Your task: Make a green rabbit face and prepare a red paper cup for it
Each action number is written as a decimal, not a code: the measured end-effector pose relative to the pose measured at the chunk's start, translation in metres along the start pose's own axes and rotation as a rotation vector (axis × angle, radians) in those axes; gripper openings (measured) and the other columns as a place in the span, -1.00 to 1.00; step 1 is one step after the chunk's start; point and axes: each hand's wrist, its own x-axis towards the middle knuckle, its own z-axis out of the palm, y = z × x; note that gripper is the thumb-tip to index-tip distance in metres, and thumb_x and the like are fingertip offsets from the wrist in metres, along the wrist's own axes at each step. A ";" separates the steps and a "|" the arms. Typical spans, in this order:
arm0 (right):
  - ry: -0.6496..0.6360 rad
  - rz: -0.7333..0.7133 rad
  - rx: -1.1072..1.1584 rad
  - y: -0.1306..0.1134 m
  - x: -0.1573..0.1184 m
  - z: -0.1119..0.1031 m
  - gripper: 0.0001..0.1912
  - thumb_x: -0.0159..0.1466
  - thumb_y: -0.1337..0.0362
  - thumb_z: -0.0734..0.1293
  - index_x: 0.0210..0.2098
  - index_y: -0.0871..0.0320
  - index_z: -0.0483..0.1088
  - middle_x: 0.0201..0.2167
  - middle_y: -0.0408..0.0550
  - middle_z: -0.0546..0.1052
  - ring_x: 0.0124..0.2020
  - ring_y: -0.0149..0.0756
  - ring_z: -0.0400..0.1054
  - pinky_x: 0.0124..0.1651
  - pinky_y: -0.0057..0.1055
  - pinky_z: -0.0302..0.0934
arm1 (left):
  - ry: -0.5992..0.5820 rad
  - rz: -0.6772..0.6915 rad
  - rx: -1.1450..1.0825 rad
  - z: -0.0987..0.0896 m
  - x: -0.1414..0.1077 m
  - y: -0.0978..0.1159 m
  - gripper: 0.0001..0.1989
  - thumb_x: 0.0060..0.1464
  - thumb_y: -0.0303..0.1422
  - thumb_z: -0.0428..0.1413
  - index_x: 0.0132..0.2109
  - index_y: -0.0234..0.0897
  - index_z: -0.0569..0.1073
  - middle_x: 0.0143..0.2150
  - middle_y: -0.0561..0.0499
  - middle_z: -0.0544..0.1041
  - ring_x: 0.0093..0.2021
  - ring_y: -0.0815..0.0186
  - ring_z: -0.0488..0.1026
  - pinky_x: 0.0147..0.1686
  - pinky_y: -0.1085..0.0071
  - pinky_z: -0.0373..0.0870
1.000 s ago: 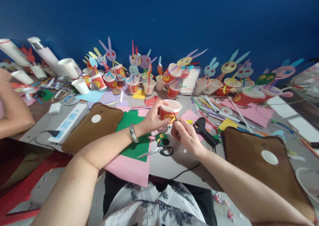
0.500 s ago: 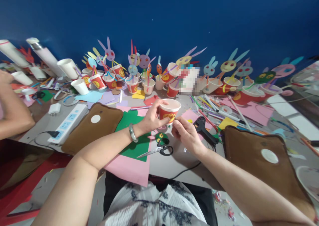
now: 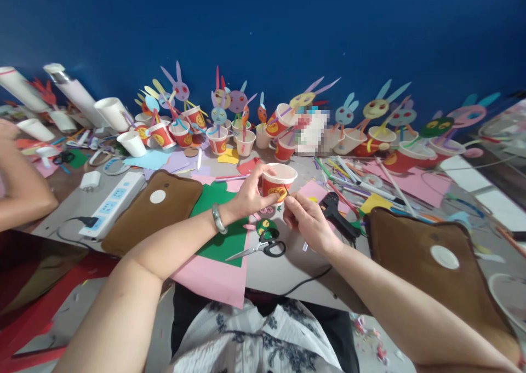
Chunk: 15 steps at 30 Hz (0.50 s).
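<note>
A red paper cup (image 3: 269, 185) with a white rim and yellow print is gripped in my left hand (image 3: 251, 195), fingers round its far side and thumb on the front. Close against the cup's right front, my right hand (image 3: 303, 217) is closed in a pinch. A thin dark tip shows above those fingertips, too small to name. Below the hands lie black-handled scissors (image 3: 272, 247) and a green paper disc (image 3: 266, 229) with yellow eyes. A black glue gun (image 3: 339, 217) rests to the right of my right hand.
Paper cups with rabbit-like paper heads (image 3: 218, 115) line the blue wall. Brown hot-water bags (image 3: 152, 211) lie on both sides. A white power strip (image 3: 115, 203) sits at left, near another person's arm (image 3: 20, 181). Green paper (image 3: 222, 236) overlaps pink paper (image 3: 222, 280).
The cup has shifted very slightly left in my left hand. My right hand stays pinched beside it, almost unmoved.
</note>
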 end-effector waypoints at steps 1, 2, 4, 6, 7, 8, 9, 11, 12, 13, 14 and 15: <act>0.001 0.000 -0.005 0.000 0.000 0.000 -0.47 0.35 -0.23 0.26 -0.44 0.09 0.23 -0.67 -0.26 0.32 -0.64 -0.48 0.09 -0.58 -0.46 -0.11 | 0.002 0.005 0.017 -0.001 0.000 -0.001 -0.57 0.09 -0.18 0.30 -0.07 -0.23 0.26 -0.06 -0.08 0.44 -0.01 0.18 0.46 0.04 0.22 0.43; 0.000 0.001 -0.007 0.000 0.000 -0.001 -0.47 0.35 -0.23 0.26 -0.44 0.09 0.23 -0.67 -0.26 0.32 -0.64 -0.48 0.09 -0.58 -0.46 -0.10 | 0.003 0.006 0.036 -0.001 0.000 -0.003 -0.57 0.08 -0.17 0.31 -0.10 -0.22 0.25 -0.09 -0.06 0.44 -0.04 0.20 0.45 0.01 0.23 0.44; -0.002 0.002 -0.012 0.001 0.001 -0.001 -0.47 0.35 -0.23 0.25 -0.44 0.09 0.23 -0.67 -0.26 0.32 -0.64 -0.48 0.10 -0.58 -0.46 -0.10 | 0.005 -0.003 0.069 -0.002 0.000 -0.004 -0.55 0.06 -0.14 0.32 -0.13 -0.22 0.24 -0.13 -0.03 0.42 -0.09 0.22 0.44 -0.04 0.26 0.45; 0.000 -0.002 -0.012 0.002 0.001 -0.002 -0.46 0.35 -0.23 0.26 -0.45 0.09 0.22 -0.67 -0.26 0.32 -0.64 -0.48 0.10 -0.57 -0.46 -0.09 | 0.003 -0.023 0.086 -0.002 0.000 -0.005 -0.55 0.07 -0.14 0.32 -0.13 -0.22 0.24 -0.15 -0.03 0.42 -0.11 0.23 0.43 -0.06 0.27 0.46; 0.002 -0.004 -0.011 0.003 0.001 -0.002 -0.46 0.35 -0.23 0.26 -0.45 0.09 0.22 -0.66 -0.26 0.32 -0.64 -0.48 0.11 -0.57 -0.46 -0.08 | -0.001 -0.037 0.089 -0.002 -0.001 -0.005 -0.57 0.09 -0.14 0.31 -0.13 -0.22 0.25 -0.16 -0.02 0.42 -0.12 0.24 0.43 -0.08 0.27 0.46; 0.003 -0.007 -0.010 0.003 0.001 -0.002 -0.46 0.35 -0.23 0.26 -0.45 0.09 0.22 -0.66 -0.26 0.32 -0.64 -0.48 0.11 -0.56 -0.46 -0.07 | -0.003 -0.051 0.087 -0.002 -0.001 -0.005 -0.59 0.11 -0.14 0.29 -0.12 -0.23 0.26 -0.16 -0.03 0.42 -0.14 0.24 0.44 -0.10 0.27 0.47; 0.003 -0.007 -0.009 0.003 0.001 -0.002 -0.47 0.35 -0.23 0.26 -0.45 0.09 0.22 -0.66 -0.25 0.33 -0.63 -0.48 0.12 -0.56 -0.46 -0.06 | -0.003 -0.064 0.083 -0.001 -0.002 -0.005 -0.61 0.14 -0.14 0.28 -0.11 -0.23 0.27 -0.16 -0.03 0.42 -0.15 0.25 0.44 -0.13 0.28 0.47; -0.003 -0.004 -0.009 0.002 0.000 -0.001 -0.47 0.35 -0.23 0.26 -0.44 0.09 0.23 -0.66 -0.25 0.33 -0.63 -0.48 0.12 -0.56 -0.46 -0.06 | 0.008 -0.074 0.074 0.000 -0.002 -0.004 -0.62 0.17 -0.13 0.25 -0.06 -0.23 0.30 -0.12 -0.06 0.43 -0.13 0.24 0.46 -0.15 0.30 0.48; -0.005 -0.003 -0.011 0.001 0.001 -0.001 -0.47 0.35 -0.23 0.26 -0.43 0.09 0.24 -0.66 -0.26 0.33 -0.63 -0.48 0.11 -0.56 -0.46 -0.07 | 0.021 -0.072 0.072 0.000 -0.002 -0.004 -0.61 0.18 -0.12 0.23 -0.02 -0.23 0.31 -0.08 -0.08 0.43 -0.10 0.23 0.47 -0.14 0.30 0.49; -0.007 -0.002 -0.012 0.000 0.001 -0.001 -0.47 0.35 -0.23 0.26 -0.43 0.09 0.24 -0.66 -0.26 0.32 -0.64 -0.48 0.10 -0.57 -0.46 -0.07 | 0.031 -0.069 0.073 0.000 -0.002 -0.003 -0.59 0.19 -0.12 0.22 0.03 -0.23 0.31 -0.03 -0.10 0.43 -0.06 0.22 0.47 -0.12 0.29 0.50; -0.006 0.000 -0.014 -0.001 0.001 0.000 -0.47 0.35 -0.23 0.26 -0.43 0.09 0.24 -0.66 -0.26 0.32 -0.64 -0.48 0.10 -0.57 -0.46 -0.08 | 0.039 -0.064 0.078 0.000 -0.002 -0.003 -0.57 0.20 -0.12 0.22 0.08 -0.23 0.31 0.02 -0.13 0.43 -0.01 0.20 0.47 -0.09 0.28 0.51; -0.004 0.001 -0.017 -0.002 0.001 0.000 -0.47 0.35 -0.23 0.25 -0.43 0.09 0.25 -0.66 -0.25 0.32 -0.64 -0.48 0.09 -0.58 -0.46 -0.09 | 0.042 -0.058 0.086 -0.001 -0.002 -0.003 -0.56 0.21 -0.12 0.21 0.09 -0.24 0.31 0.06 -0.16 0.42 0.05 0.17 0.46 -0.07 0.27 0.51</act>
